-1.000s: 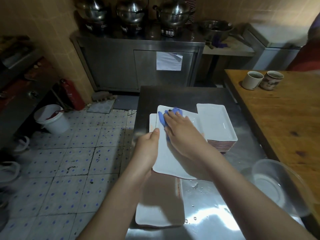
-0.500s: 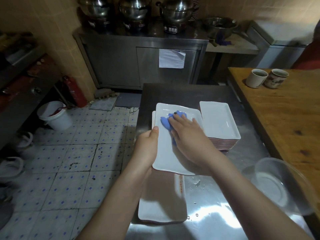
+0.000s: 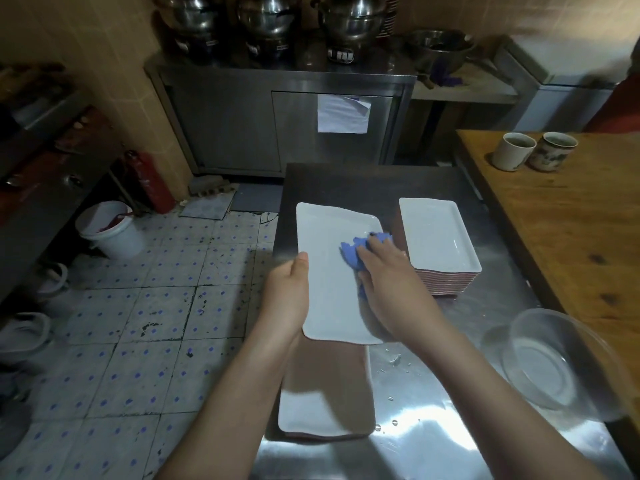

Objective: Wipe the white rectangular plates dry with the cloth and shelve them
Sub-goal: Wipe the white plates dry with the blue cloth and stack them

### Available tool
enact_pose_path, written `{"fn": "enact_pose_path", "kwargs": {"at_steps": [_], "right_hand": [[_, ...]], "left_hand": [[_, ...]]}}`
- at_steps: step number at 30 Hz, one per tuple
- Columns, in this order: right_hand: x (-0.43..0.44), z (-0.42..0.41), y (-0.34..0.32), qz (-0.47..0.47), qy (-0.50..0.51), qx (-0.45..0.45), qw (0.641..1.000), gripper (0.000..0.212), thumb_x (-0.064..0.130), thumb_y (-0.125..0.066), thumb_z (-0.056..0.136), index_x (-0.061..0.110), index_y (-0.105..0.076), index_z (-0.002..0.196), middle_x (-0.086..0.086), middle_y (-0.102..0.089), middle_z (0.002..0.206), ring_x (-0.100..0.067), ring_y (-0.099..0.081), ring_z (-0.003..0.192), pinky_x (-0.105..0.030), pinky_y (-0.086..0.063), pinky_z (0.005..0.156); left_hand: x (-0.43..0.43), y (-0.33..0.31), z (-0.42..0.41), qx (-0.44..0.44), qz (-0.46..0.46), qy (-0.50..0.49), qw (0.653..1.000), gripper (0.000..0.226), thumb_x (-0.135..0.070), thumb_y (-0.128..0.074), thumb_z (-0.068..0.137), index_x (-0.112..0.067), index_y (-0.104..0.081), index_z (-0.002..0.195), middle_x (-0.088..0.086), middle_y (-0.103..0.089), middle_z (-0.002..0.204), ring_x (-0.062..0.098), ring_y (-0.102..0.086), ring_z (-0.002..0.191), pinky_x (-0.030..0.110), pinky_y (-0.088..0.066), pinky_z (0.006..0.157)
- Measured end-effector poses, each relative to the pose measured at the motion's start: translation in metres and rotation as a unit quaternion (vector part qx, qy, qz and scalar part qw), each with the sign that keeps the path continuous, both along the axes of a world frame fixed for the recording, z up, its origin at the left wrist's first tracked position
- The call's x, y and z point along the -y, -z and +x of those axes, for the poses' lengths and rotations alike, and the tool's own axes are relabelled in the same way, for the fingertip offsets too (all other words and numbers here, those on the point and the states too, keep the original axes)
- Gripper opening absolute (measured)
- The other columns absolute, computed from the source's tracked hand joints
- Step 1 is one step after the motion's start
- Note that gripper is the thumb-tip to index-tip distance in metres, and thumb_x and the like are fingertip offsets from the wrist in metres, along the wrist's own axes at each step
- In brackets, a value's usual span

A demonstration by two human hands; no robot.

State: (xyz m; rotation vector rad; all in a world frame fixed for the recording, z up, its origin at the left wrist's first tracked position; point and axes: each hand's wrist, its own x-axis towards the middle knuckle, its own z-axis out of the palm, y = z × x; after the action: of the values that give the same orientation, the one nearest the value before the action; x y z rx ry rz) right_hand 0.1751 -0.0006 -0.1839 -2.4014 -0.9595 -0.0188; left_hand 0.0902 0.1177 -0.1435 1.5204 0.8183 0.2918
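A white plate being wiped with a blue cloth over the steel table.

The left hand (image 3: pixel 287 292) gripped the left edge of the white plate (image 3: pixel 329 258), thumb laid on top of the rim, holding it above the steel table (image 3: pixel 433 431). The right hand (image 3: pixel 388 282) had its fingers curled over the bunched blue cloth (image 3: pixel 355 252), pressing it against the plate's right side. Just right of the cloth stood a stack of plates (image 3: pixel 438 237), and a near plate (image 3: pixel 325 407) lay on the table under the forearms, partly in their shadow. Water drops dotted the table beside it. A clear bowl (image 3: pixel 554 365) sat at the table's right edge, next to a wooden table (image 3: pixel 571 230) with two cups (image 3: pixel 513 151) at its far end.
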Motion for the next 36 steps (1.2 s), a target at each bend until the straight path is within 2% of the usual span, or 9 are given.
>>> {"fn": "enact_pose_path", "kwargs": {"at_steps": [2, 5, 9, 14, 17, 22, 27, 31, 36], "right_hand": [[0.003, 0.008, -0.004, 0.065, 0.089, 0.000, 0.994, 0.026, 0.021, -0.041, 0.091, 0.014, -0.055, 0.112, -0.008, -0.052, 0.123, -0.031, -0.054, 0.110, -0.040, -0.050, 0.087], [0.011, 0.012, -0.007, -0.038, 0.138, -0.068, 0.987, 0.047, 0.023, -0.044, 0.097, 0.015, -0.033, 0.143, -0.014, -0.030, 0.145, -0.031, -0.050, 0.108, -0.033, -0.042, 0.086], [0.021, 0.016, -0.007, 0.016, 0.179, -0.076, 0.981, 0.032, 0.016, -0.051, 0.095, 0.012, -0.047, 0.127, -0.004, -0.059, 0.102, -0.002, -0.041, 0.059, -0.019, -0.028, 0.048], [0.034, 0.021, 0.002, 0.135, 0.254, -0.157, 0.945, 0.032, -0.001, -0.057, 0.086, 0.010, -0.057, 0.117, 0.000, -0.056, 0.091, -0.006, -0.048, 0.059, -0.008, -0.036, 0.043], [0.043, 0.021, 0.016, 0.190, 0.265, -0.261, 0.908, 0.035, 0.002, -0.066, 0.081, 0.007, -0.060, 0.115, -0.005, -0.064, 0.099, -0.016, -0.059, 0.075, -0.019, -0.049, 0.063], [0.049, 0.007, 0.043, 0.205, 0.243, -0.297, 0.900, 0.030, 0.001, -0.068, 0.079, 0.010, -0.064, 0.108, 0.002, -0.063, 0.088, -0.009, -0.059, 0.072, -0.006, -0.041, 0.051], [0.050, 0.002, 0.052, 0.225, 0.239, -0.326, 0.887, 0.025, 0.002, -0.067, 0.080, 0.012, -0.062, 0.103, 0.005, -0.064, 0.086, 0.001, -0.058, 0.071, -0.008, -0.042, 0.054], [0.051, 0.001, 0.055, 0.270, 0.257, -0.365, 0.853, 0.028, 0.002, -0.068, 0.082, 0.015, -0.059, 0.105, 0.011, -0.060, 0.081, 0.000, -0.058, 0.069, -0.008, -0.041, 0.049], [0.052, -0.003, 0.062, 0.292, 0.268, -0.399, 0.827, 0.024, 0.002, -0.070, 0.080, 0.009, -0.067, 0.103, 0.000, -0.067, 0.088, -0.010, -0.061, 0.075, -0.019, -0.043, 0.057]], "left_hand": [[0.004, 0.003, -0.003, 0.004, -0.007, 0.010, 1.000, 0.039, -0.023, -0.039, 0.100, -0.013, -0.057, 0.067, 0.006, -0.060, 0.071, 0.022, -0.054, 0.070, 0.028, -0.039, 0.064], [0.007, 0.006, -0.010, 0.003, -0.016, 0.017, 1.000, 0.037, -0.023, -0.039, 0.101, -0.010, -0.058, 0.073, 0.007, -0.060, 0.074, 0.021, -0.054, 0.073, 0.028, -0.038, 0.065], [0.011, 0.009, -0.020, -0.002, -0.019, 0.023, 1.000, 0.034, -0.022, -0.037, 0.101, -0.007, -0.058, 0.077, 0.006, -0.057, 0.072, 0.019, -0.051, 0.067, 0.021, -0.036, 0.052], [0.008, 0.026, -0.036, -0.039, -0.033, 0.010, 0.999, 0.037, -0.024, -0.037, 0.101, -0.011, -0.058, 0.073, 0.005, -0.060, 0.072, 0.019, -0.054, 0.065, 0.023, -0.038, 0.056], [0.006, 0.045, -0.047, -0.067, -0.050, 0.005, 0.997, 0.036, -0.024, -0.037, 0.101, -0.011, -0.060, 0.076, 0.008, -0.063, 0.078, 0.021, -0.057, 0.071, 0.025, -0.041, 0.061], [0.016, 0.073, -0.063, -0.103, -0.054, 0.005, 0.993, 0.031, -0.024, -0.037, 0.102, -0.011, -0.065, 0.100, 0.001, -0.067, 0.090, 0.016, -0.062, 0.083, 0.023, -0.047, 0.070], [0.016, 0.088, -0.067, -0.117, -0.030, -0.003, 0.993, 0.028, -0.025, -0.037, 0.101, -0.017, -0.060, 0.090, -0.007, -0.061, 0.078, 0.014, -0.059, 0.079, 0.023, -0.044, 0.068], [0.002, 0.109, -0.070, -0.179, 0.115, 0.043, 0.976, 0.035, -0.032, -0.038, 0.099, -0.013, -0.054, 0.074, 0.006, -0.055, 0.069, 0.018, -0.049, 0.066, 0.027, -0.033, 0.061], [0.000, 0.121, -0.077, -0.208, 0.292, 0.036, 0.933, 0.044, -0.023, -0.048, 0.096, -0.012, -0.033, 0.056, -0.001, -0.033, 0.049, 0.013, -0.026, 0.046, 0.029, -0.019, 0.047]]}}
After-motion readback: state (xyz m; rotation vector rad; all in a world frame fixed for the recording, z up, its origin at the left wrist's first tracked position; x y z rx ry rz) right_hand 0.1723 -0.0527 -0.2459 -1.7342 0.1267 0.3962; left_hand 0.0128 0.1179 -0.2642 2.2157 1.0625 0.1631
